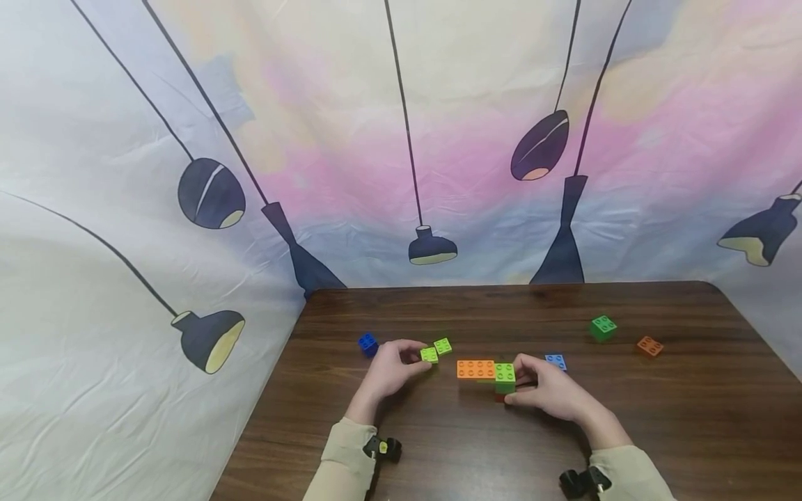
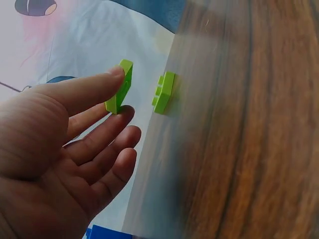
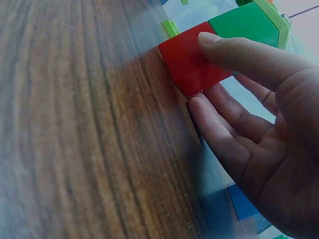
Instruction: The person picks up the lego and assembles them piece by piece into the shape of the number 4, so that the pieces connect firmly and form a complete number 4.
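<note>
My left hand pinches a flat lime building brick between thumb and fingers, tilted on edge in the left wrist view. Just beyond it lies a second flat lime brick on the table. On the other side, my right hand grips a stack of bricks from its right side. The thumb presses on the red brick at the bottom, with a green brick above it. A lime brick tops the stack, and a long orange brick extends to its left.
A dark blue brick lies left of the left hand. Behind the right hand is a light blue brick. Farther right are a green brick and a flat orange brick. A printed cloth hangs behind the wooden table.
</note>
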### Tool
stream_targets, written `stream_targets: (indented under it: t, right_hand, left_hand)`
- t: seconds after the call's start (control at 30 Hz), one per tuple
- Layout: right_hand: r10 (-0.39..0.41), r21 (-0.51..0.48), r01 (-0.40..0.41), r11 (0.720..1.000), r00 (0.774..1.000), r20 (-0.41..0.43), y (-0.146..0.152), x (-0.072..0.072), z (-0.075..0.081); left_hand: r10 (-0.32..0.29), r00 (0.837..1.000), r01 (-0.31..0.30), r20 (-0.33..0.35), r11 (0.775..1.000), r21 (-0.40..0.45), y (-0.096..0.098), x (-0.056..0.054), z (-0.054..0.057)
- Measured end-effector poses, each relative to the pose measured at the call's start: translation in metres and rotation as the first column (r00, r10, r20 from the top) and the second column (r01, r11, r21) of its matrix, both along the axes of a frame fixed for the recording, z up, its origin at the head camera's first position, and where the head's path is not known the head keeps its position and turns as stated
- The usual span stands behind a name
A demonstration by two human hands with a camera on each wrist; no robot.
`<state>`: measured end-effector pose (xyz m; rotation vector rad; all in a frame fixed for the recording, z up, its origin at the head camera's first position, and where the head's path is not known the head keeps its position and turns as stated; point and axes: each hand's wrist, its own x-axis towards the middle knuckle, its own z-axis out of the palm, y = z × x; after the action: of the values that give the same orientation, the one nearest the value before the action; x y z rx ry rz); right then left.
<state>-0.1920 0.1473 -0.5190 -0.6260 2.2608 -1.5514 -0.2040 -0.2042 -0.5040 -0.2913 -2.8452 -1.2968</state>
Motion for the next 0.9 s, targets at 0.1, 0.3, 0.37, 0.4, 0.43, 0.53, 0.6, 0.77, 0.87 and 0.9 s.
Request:
stream_targets:
  t: [0.1, 0.3, 0.37, 0.4, 0.43, 0.53, 0.6, 0.77, 0.87, 0.9]
  right_hand:
    - [-0.001, -0.003, 0.001, 1.000, 1.000, 0.000, 0.000, 0.000, 0.000]
    - [-0.002, 0.014, 0.002, 1.000, 1.000, -0.006, 0.000, -0.001, 0.000]
    - [0.001, 0.016, -0.001, 1.000, 1.000, -0.010, 0.001, -0.002, 0.000]
    - [0.000, 0.015, 0.001, 1.000, 1.000, -0.013, 0.001, -0.002, 0.000]
    - [-0.003, 0.015, 0.003, 1.000, 1.000, -0.017, 0.001, -0.002, 0.000]
    - [-0.002, 0.010, 0.002, 1.000, 1.000, -0.017, 0.001, -0.001, -0.001]
    - [-0.005, 0.010, 0.005, 1.000, 1.000, -0.010, 0.001, 0.000, -0.002]
    - [0.000, 0.008, 0.000, 1.000, 1.000, -0.009, 0.001, 0.000, -0.001]
    - [-0.005, 0.007, 0.005, 1.000, 1.000, -0.009, 0.001, 0.000, -0.001]
    - [-0.002, 0.005, 0.002, 1.000, 1.000, -0.006, 0.001, 0.000, -0.001]
  left_hand:
    - [-0.025, 1.000, 0.025, 0.001, 1.000, 0.014, 0.002, 0.001, 0.001]
    - [-0.091, 0.996, 0.091, 0.006, 0.996, 0.022, 0.009, 0.005, 0.003]
    - [-0.110, 0.994, 0.110, 0.006, 0.994, 0.022, 0.011, 0.005, 0.003]
    - [-0.119, 0.993, 0.118, 0.007, 0.993, 0.024, 0.012, 0.005, 0.003]
    - [-0.127, 0.992, 0.127, 0.009, 0.992, 0.026, 0.014, 0.006, 0.003]
    - [-0.155, 0.988, 0.155, 0.013, 0.987, 0.034, 0.018, 0.007, 0.003]
    - [-0.175, 0.984, 0.174, 0.016, 0.984, 0.039, 0.021, 0.009, 0.003]
    - [-0.225, 0.974, 0.223, 0.026, 0.972, 0.076, 0.028, 0.012, 0.004]
    - [-0.248, 0.969, 0.244, 0.026, 0.965, 0.097, 0.033, 0.014, 0.006]
    - [-0.251, 0.968, 0.248, 0.025, 0.963, 0.103, 0.034, 0.014, 0.007]
